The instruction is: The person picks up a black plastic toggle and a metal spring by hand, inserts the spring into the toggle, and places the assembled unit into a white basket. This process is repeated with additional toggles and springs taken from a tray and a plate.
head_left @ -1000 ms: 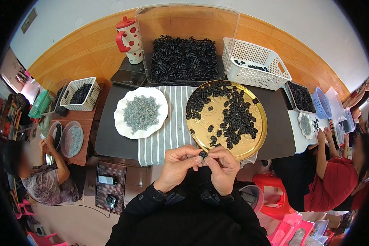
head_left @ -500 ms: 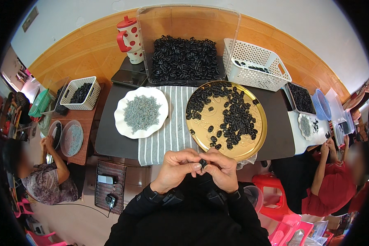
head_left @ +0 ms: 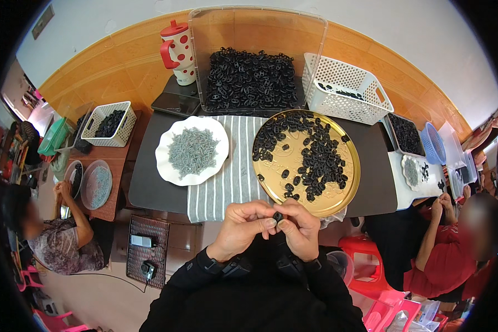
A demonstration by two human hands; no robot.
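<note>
My left hand (head_left: 240, 226) and my right hand (head_left: 300, 229) meet in front of the table edge, both closed in a pinch. Between their fingertips is a small black oval plastic piece (head_left: 278, 216); whether anything is set in it is too small to tell. Just beyond my right hand lies a round gold tray (head_left: 285, 157) with many like black pieces (head_left: 318, 160) spread over it. To the left, a scalloped white plate (head_left: 164, 166) bears a heap of small grey screw-like pins (head_left: 192, 152). A grey striped cloth (head_left: 235, 160) runs between plate and tray.
A clear bin (head_left: 198, 61) of black pieces stands at the back, beside a white basket (head_left: 343, 105) and a red-dotted tumbler (head_left: 180, 55). A dark flat device (head_left: 174, 104) lies near it. Seated people work at left (head_left: 66, 243) and right (head_left: 442, 249). A red stool (head_left: 365, 265) stands at right.
Both hands keep the black piece pinched; it has turned slightly and shows more between the fingertips. The whole view has shifted a little.
</note>
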